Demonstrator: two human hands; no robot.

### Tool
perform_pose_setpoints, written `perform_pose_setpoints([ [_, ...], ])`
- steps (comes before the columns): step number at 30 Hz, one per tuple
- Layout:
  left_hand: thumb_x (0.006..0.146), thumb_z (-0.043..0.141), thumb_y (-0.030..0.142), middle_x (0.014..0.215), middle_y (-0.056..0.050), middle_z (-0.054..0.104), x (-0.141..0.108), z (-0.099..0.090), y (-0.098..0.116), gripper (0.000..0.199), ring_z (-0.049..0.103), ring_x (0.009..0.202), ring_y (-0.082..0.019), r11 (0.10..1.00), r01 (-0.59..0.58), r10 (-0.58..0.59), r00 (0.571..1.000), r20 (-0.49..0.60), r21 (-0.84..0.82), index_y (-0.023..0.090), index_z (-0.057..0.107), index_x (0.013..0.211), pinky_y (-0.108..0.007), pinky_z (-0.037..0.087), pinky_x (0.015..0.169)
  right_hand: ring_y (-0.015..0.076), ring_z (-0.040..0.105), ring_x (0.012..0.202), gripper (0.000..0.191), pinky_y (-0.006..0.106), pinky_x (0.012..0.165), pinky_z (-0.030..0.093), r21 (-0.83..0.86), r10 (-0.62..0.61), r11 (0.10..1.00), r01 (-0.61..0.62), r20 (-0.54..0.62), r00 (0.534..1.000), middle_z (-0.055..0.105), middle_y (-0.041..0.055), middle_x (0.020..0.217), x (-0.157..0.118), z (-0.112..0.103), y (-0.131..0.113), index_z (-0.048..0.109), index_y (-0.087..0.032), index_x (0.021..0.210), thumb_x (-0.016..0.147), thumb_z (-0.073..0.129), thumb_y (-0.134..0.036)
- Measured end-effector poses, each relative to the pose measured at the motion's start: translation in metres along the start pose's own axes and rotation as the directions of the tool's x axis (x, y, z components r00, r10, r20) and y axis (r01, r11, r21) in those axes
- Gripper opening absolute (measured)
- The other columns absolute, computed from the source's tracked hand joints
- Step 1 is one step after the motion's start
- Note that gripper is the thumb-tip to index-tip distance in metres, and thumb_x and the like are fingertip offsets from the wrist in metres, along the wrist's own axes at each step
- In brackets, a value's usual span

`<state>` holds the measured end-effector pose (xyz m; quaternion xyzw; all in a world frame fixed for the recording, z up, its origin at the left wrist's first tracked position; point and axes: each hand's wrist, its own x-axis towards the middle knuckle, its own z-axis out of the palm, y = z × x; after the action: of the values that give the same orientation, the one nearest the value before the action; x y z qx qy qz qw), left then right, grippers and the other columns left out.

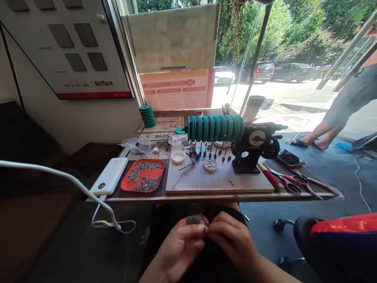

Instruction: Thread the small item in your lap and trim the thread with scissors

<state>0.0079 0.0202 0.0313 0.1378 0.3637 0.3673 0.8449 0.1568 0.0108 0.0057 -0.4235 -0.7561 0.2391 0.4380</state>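
Below the table edge, over the lap, my left hand (184, 241) and my right hand (232, 237) meet fingertip to fingertip. Both are closed in a pinch around something too small to make out. A grey-brown wrap covers one left fingertip. On the table beyond them, a black machine (246, 161) carries a row of green discs (216, 128) with dark pieces hanging on threads. Under these, a small dish of beads (210, 164) and a white lid (178, 157) rest on a pale board (188, 181). An orange tray (125, 184) left of the board holds small metal parts.
A white power bank (109, 177) with a looping cable lies at the left. Scissors (291, 184), pliers (316, 182) and a phone (290, 157) are on the right. Stacked green discs (147, 116) stand behind. A person's legs (332, 122) show beyond the glass.
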Motion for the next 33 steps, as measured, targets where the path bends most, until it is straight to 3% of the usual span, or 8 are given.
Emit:
perform_pose_setpoints([
  [3, 0.057, 0.068, 0.012, 0.065, -0.001, 0.049, -0.002, 0.000, 0.000, 0.011, 0.044, 0.060, -0.007, 0.979, -0.099, 0.093, 0.995, 0.043, 0.176, 0.009, 0.062, 0.066, -0.017, 0.033, 0.054, -0.0064, 0.049, 0.064, 0.034, 0.001, 0.062, 0.039, 0.393, 0.600, 0.639, -0.662, 0.284, 0.748, 0.056, 0.0002, 0.066, -0.005, 0.004, -0.007, 0.056, -0.007, 0.069, 0.070, 0.051, -0.041],
  [6, 0.061, 0.065, 0.018, 0.067, 0.000, 0.046, -0.003, 0.001, 0.002, 0.011, 0.040, 0.060, -0.008, 0.856, -0.231, 0.241, 0.970, 0.038, 0.461, 0.011, 0.057, 0.060, -0.019, 0.032, 0.056, -0.0052, 0.049, 0.064, 0.038, 0.003, 0.064, 0.042, 0.529, 0.653, 0.371, -0.763, 0.435, 0.619, 0.054, -0.0006, 0.063, -0.008, 0.004, -0.013, 0.052, -0.006, 0.068, 0.065, 0.057, -0.043],
  [8, 0.063, 0.064, 0.021, 0.071, -0.002, 0.047, -0.005, 0.002, 0.003, 0.013, 0.042, 0.066, -0.011, 0.710, -0.306, 0.346, 0.936, 0.064, 0.634, 0.011, 0.056, 0.060, -0.021, 0.035, 0.060, -0.0055, 0.050, 0.066, 0.035, 0.002, 0.065, 0.043, 0.529, 0.645, 0.428, -0.732, 0.388, 0.658, 0.055, 0.0000, 0.067, -0.011, 0.002, -0.016, 0.053, -0.006, 0.066, 0.064, 0.059, -0.041],
  [13, 0.073, 0.056, 0.022, 0.085, -0.006, 0.051, -0.013, 0.007, -0.002, 0.010, 0.049, 0.078, -0.016, 0.269, -0.421, 0.524, 0.819, 0.235, 0.867, 0.013, 0.057, 0.068, -0.024, 0.041, 0.069, -0.0081, 0.055, 0.068, 0.015, -0.007, 0.067, 0.042, 0.262, 0.278, 0.921, -0.289, 0.080, 0.957, 0.059, -0.0001, 0.067, -0.019, -0.007, -0.025, 0.058, -0.008, 0.061, 0.069, 0.053, -0.020],
  [17, 0.077, 0.051, 0.017, 0.082, -0.007, 0.051, -0.016, 0.006, -0.009, 0.013, 0.051, 0.079, -0.015, -0.107, -0.511, 0.625, 0.632, 0.458, 0.853, 0.013, 0.056, 0.065, -0.022, 0.042, 0.072, -0.0098, 0.056, 0.068, 0.012, -0.009, 0.068, 0.042, 0.110, 0.048, 0.993, -0.048, 0.003, 0.999, 0.060, -0.0033, 0.067, -0.012, -0.018, -0.033, 0.057, -0.011, 0.064, 0.068, 0.049, -0.003],
  [19, 0.077, 0.052, 0.018, 0.081, -0.007, 0.051, -0.015, 0.004, -0.010, 0.015, 0.052, 0.077, -0.015, -0.101, -0.522, 0.648, 0.611, 0.454, 0.847, 0.013, 0.056, 0.063, -0.022, 0.042, 0.071, -0.0100, 0.056, 0.067, 0.013, -0.009, 0.067, 0.043, 0.079, 0.013, 0.997, -0.014, 0.011, 1.000, 0.060, -0.0045, 0.066, -0.008, -0.020, -0.036, 0.056, -0.011, 0.064, 0.066, 0.049, 0.000],
  [25, 0.072, 0.059, 0.029, 0.083, -0.007, 0.052, -0.011, 0.003, -0.011, 0.016, 0.051, 0.073, -0.015, 0.449, -0.428, 0.519, 0.840, 0.161, 0.784, 0.013, 0.058, 0.071, -0.024, 0.043, 0.067, -0.0102, 0.055, 0.067, 0.018, -0.009, 0.067, 0.042, -0.019, -0.126, 0.992, 0.125, -0.140, 0.982, 0.059, -0.0030, 0.066, -0.013, -0.009, -0.033, 0.055, -0.011, 0.060, 0.073, 0.044, -0.010],
  [33, 0.073, 0.059, 0.022, 0.085, -0.006, 0.049, -0.012, 0.005, -0.014, 0.007, 0.050, 0.085, -0.017, 0.223, -0.609, 0.612, 0.695, 0.377, 0.761, 0.016, 0.061, 0.070, -0.024, 0.041, 0.079, -0.0105, 0.053, 0.057, 0.016, -0.008, 0.056, 0.039, -0.029, 0.186, 0.981, -0.191, -0.117, 0.975, 0.059, -0.0049, 0.060, 0.018, -0.033, -0.059, 0.057, -0.010, 0.059, 0.072, 0.047, -0.011],
])
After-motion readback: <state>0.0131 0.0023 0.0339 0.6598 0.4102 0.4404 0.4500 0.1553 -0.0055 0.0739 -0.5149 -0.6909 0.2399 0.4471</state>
